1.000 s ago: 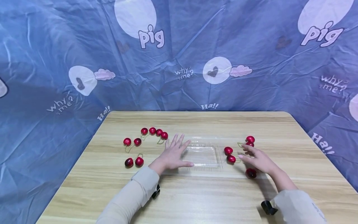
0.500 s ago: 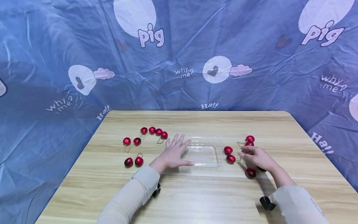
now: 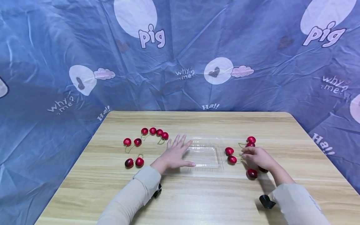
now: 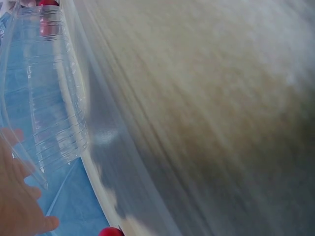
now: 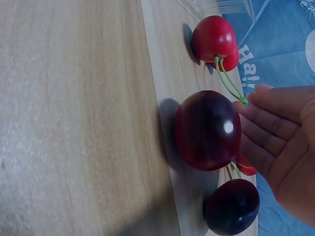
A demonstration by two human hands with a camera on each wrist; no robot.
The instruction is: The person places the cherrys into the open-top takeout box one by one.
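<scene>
My left hand (image 3: 173,155) lies with fingers spread over the left side of a clear plastic tray (image 3: 203,156). In the left wrist view, its fingers (image 4: 15,135) overlap the tray's near wall. On the right, my right hand (image 3: 260,157) pinches the joined green stem end of a pair of red cherries (image 3: 230,155) between thumb and fingertips. The right wrist view shows the stem (image 5: 229,81) running from the two cherries to the fingertips. A dark cherry (image 5: 207,130) sits close in front of the fingers, and another dark one (image 5: 232,206) lies nearby.
Several cherry pairs (image 3: 139,162) lie on the table's left side. Behind the right hand is another red pair (image 3: 251,140). A patterned blue cloth (image 3: 180,56) hangs behind the wooden table (image 3: 197,200). Black wrist cameras (image 3: 266,201) sit under the sleeves.
My right thumb and fingers have drawn together at the stem of the nearer cherry pair. A dark cherry beneath that hand has come into sight. My left hand has stayed still.
</scene>
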